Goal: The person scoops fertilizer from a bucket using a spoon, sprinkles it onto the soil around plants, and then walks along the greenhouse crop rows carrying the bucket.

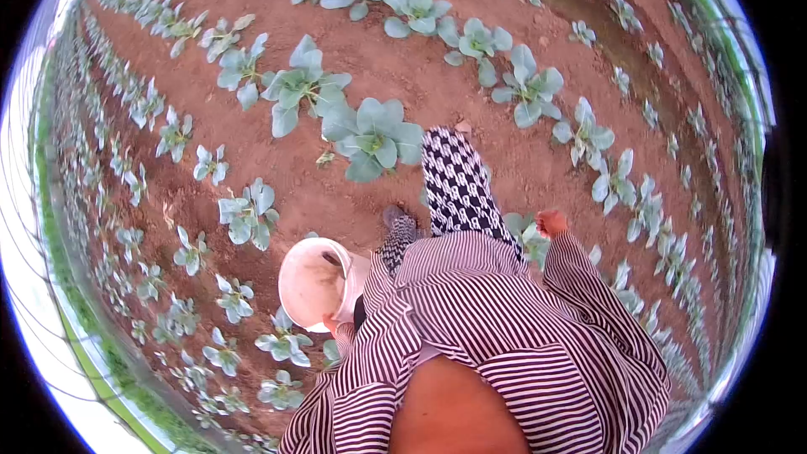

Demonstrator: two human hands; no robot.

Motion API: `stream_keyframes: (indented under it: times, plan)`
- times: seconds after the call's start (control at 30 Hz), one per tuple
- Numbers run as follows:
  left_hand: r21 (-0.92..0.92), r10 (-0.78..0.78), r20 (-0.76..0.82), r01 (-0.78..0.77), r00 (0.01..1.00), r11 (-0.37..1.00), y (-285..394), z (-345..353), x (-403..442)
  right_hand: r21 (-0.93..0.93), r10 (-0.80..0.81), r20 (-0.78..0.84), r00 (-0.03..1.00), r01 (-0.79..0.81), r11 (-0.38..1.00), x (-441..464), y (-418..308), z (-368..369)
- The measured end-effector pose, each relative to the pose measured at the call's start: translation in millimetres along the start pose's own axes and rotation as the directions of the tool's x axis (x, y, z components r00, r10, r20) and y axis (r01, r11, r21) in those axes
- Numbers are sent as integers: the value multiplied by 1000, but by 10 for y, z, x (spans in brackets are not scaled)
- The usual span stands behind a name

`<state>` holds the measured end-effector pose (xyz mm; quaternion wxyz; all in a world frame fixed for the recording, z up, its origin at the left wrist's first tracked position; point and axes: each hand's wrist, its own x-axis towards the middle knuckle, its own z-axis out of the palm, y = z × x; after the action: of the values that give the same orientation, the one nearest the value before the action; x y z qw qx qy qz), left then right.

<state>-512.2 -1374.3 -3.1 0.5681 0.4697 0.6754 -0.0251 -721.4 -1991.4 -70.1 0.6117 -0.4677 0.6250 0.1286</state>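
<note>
A white bucket (290,282) is held at my left side, its mouth tilted toward the camera. My left hand (331,322) grips its near rim, fingers closed and partly hidden by the sleeve. Inside the bucket the surface looks pale and brownish, with a dark spot near the upper right; I cannot make out the contents. Out to the right, my right hand (551,223) hangs beside my hip with its fingers curled closed, and whether anything lies in them is hidden. Below that hand is a leafy green plant (533,245), partly covered by my clothes.
Rows of broad-leaved, cabbage-like seedlings run across reddish-brown soil (370,210). One large plant (374,139) stands just ahead of my patterned trouser leg (458,181). A smaller plant (249,215) grows left of the bucket. Netting and green strips edge the field on both sides.
</note>
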Motion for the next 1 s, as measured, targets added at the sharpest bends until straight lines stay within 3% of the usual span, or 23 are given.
stream_keyframes:
  times: [0.03,0.07,0.13,0.2,0.3,0.33,0.37,0.4,0.43,0.5,0.53,0.57,0.6,0.63,0.7,0.77,0.83,0.87,0.9,0.93,0.97,1.0]
  plan:
    - [-3,20,-10,-20,1000,1000,128,175,3,20,25,-4,1000,-25,999,-71,12,39]
    - [-10,42,-23,-42,999,999,275,327,-17,-134,-176,207,962,206,969,318,425,-127]
    - [-78,85,-77,-91,993,993,575,669,-136,-206,-195,195,961,234,950,4,228,66]
    - [-143,73,-98,-87,993,986,892,935,-26,71,246,-2,969,-245,967,-208,-252,430]
    - [-161,119,29,-113,992,980,1206,1340,-40,156,229,119,966,-246,957,260,-683,504]
    - [-150,138,54,-128,989,980,1220,1445,-98,163,285,82,955,-295,942,536,-792,461]
    - [-140,159,81,-147,984,979,1267,1621,-188,-265,59,123,991,-25,964,856,-830,380]
    - [-122,180,11,-177,984,977,1269,1877,-475,-613,-160,254,954,287,736,1288,-918,229]
    - [-138,264,39,-257,964,957,1271,2093,-623,-790,-306,444,842,529,310,1768,-1055,111]
    - [-154,198,166,-173,966,973,1491,2319,-687,-889,-328,402,855,450,85,2694,-1153,-40]
    - [-89,373,82,-366,924,926,1521,2551,-881,-614,-294,403,867,494,616,2576,-1694,-208]
    - [-98,167,132,-155,977,983,1789,2717,-910,-131,-260,403,877,337,932,2521,-2168,-401]
    - [-18,28,-170,-31,985,999,1944,3160,-1510,413,-126,621,773,-187,891,2527,-2532,-518]
    - [-12,162,-84,-164,983,986,1858,3391,-2016,505,-124,620,774,-274,818,2560,-2790,-622]
    - [-19,87,-38,-88,995,996,1898,3616,-2234,357,-10,195,981,-61,932,2618,-3285,-685]
    - [-49,-21,124,27,992,998,1880,3698,-1978,308,99,-14,995,-90,947,2629,-3785,-672]
    - [-25,-56,255,64,965,998,1798,3831,-1964,252,100,-55,993,-83,964,2721,-4033,-674]
    - [-18,-35,307,43,951,999,1712,3975,-2022,169,34,25,999,-38,985,2900,-4101,-666]
    - [-16,-13,358,20,934,1000,1627,4154,-2154,59,-76,148,986,68,996,3238,-4036,-756]
    - [-37,6,426,11,905,999,1557,4308,-2279,-117,-243,304,921,289,950,3388,-4176,-740]
    - [-25,-59,327,71,943,997,1559,4459,-2296,68,-37,345,938,14,998,3494,-4255,-699]
    - [-20,-127,230,135,965,991,1550,4656,-2256,115,-66,261,963,37,993,3545,-4410,-601]
